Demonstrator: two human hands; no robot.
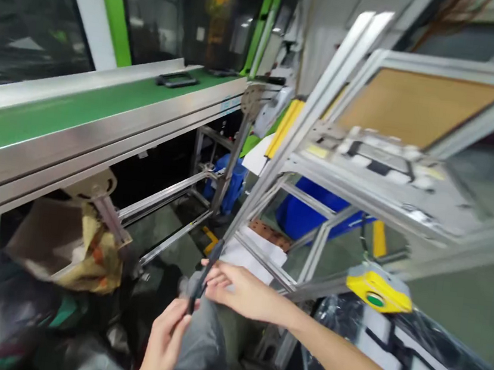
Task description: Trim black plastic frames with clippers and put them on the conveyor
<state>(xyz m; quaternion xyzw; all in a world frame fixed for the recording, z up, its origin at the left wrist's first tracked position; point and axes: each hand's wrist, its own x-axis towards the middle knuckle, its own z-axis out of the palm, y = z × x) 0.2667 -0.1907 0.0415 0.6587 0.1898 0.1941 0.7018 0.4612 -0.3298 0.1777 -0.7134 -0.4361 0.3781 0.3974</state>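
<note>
Low centre, over the grey-trousered lap: a thin black strip, flat & narrow (matte, prob. plastic). L hand pinches its lower end; R hand has fingertips closed on its middle. Brushed-metal conveyor w/ smooth green belt upper left.

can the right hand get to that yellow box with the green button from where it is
Probably yes. The yellow box sits off to the right of the right hand, and the space between them looks open. But that hand and the left hand both pinch a dark strip.
</note>
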